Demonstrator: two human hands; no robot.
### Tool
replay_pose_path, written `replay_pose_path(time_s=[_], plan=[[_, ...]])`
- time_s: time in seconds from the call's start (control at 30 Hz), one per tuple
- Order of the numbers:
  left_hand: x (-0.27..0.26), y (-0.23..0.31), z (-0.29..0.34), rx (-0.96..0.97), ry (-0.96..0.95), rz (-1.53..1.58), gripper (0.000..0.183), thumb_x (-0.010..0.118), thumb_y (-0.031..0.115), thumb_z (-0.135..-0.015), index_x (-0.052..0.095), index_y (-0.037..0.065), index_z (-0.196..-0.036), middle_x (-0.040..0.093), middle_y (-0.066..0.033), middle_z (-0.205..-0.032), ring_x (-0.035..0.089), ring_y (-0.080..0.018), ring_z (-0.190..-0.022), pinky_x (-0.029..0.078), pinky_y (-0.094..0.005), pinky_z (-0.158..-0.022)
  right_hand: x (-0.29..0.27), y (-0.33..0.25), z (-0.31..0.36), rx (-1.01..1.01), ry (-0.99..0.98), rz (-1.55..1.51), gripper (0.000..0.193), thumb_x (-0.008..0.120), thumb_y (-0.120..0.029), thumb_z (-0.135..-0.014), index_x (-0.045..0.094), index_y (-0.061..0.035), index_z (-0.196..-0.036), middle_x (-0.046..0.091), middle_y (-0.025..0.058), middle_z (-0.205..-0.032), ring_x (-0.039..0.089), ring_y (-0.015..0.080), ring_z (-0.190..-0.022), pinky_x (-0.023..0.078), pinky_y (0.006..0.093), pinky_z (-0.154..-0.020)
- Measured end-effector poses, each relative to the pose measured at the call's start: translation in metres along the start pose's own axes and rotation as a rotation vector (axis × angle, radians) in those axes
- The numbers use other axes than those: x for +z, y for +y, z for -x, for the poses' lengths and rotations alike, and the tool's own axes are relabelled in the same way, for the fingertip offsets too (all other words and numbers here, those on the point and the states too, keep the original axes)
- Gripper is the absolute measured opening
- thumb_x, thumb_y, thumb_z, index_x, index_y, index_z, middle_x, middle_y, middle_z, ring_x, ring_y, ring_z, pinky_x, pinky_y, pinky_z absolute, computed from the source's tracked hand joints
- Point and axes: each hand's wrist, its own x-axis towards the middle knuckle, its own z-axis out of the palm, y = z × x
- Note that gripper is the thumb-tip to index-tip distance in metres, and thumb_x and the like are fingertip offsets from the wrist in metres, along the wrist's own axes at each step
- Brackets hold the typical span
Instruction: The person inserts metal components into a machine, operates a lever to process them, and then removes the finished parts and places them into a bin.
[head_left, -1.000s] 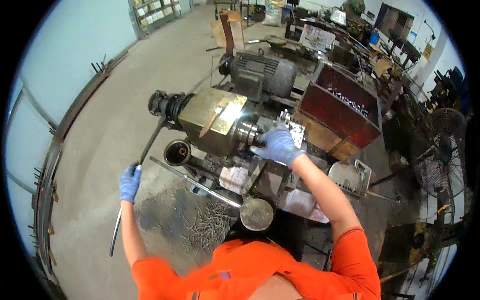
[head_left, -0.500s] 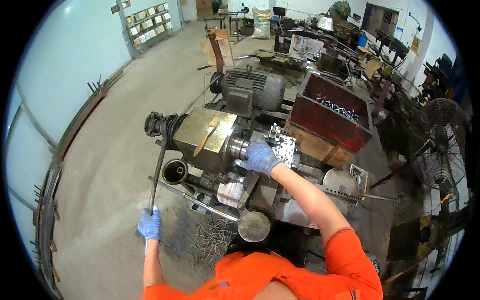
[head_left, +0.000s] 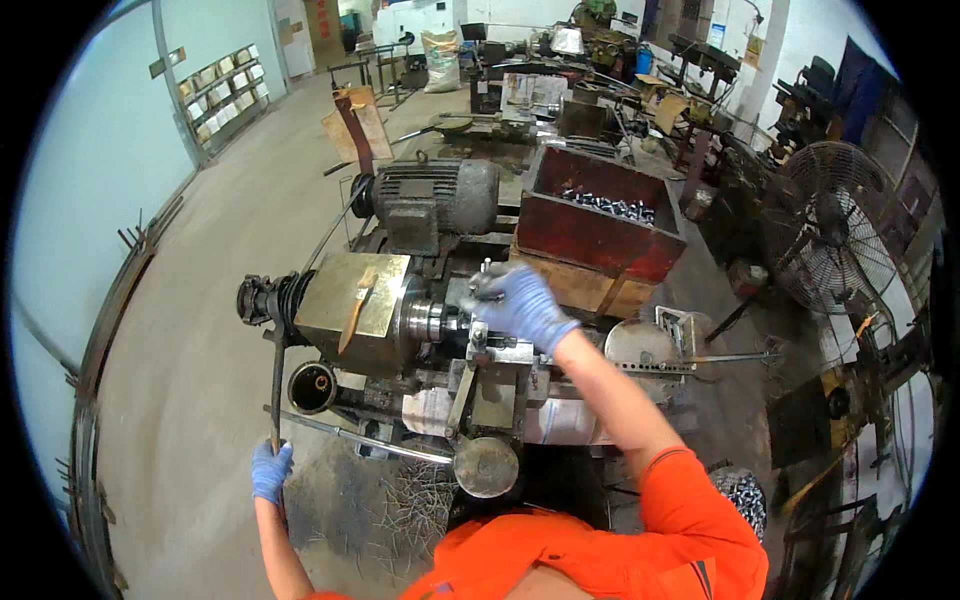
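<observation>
At the lower left my left hand (head_left: 271, 472), in a blue glove, is closed around a long dark lever bar (head_left: 278, 385) that runs up to the left end of the lathe headstock (head_left: 350, 310). My right hand (head_left: 525, 308), gloved too with dirty fingertips, is over the slide just right of the shiny chuck (head_left: 428, 321). Its fingers are bent together; what they hold, if anything, I cannot make out. A small tool post (head_left: 479, 340) stands below this hand. On the headstock's top lies a wooden-handled brush (head_left: 354, 318).
Behind the slide stands a red metal box (head_left: 600, 235) with small metal parts on a wooden crate (head_left: 575, 283). A grey motor (head_left: 435, 195) sits behind the headstock. Nearer me are a round pot (head_left: 312, 387), a chrome bar (head_left: 370, 440) and a round disc (head_left: 486, 467). A fan (head_left: 830, 230) stands right.
My right hand has moved from beside the chuck to the right and back, uncovering the tool post. My left hand stays on the lever bar. The whole view has shifted.
</observation>
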Motion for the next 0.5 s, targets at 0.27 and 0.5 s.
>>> replay_pose_path(time_s=[0.27,0.5], plan=[[-0.009,-0.011,0.006,0.037,-0.084,0.250,0.024,0.064,0.018,-0.080,0.057,-0.003,-0.091,0.058,-0.0107,-0.060,0.057,-0.0177,-0.048,0.046,-0.0297,-0.043,-0.104,0.106,-0.029,0.281,0.252,0.611,0.051,0.058,-0.054,-0.074,0.064,-0.0163,-0.107,0.053,0.0191,-0.118,0.050,0.0353,-0.107,0.037,0.0418,-0.094],[-0.006,0.018,-0.004,0.162,-0.211,0.242,0.028,0.061,0.020,-0.083,0.057,-0.005,-0.096,0.059,-0.0103,-0.067,0.058,-0.0172,-0.054,0.049,-0.0304,-0.049,-0.112,0.096,0.126,0.366,0.261,0.284,0.038,0.072,-0.037,-0.068,0.068,-0.0105,-0.095,0.054,0.0180,-0.117,0.052,0.0336,-0.107,0.042,0.0402,-0.093]])
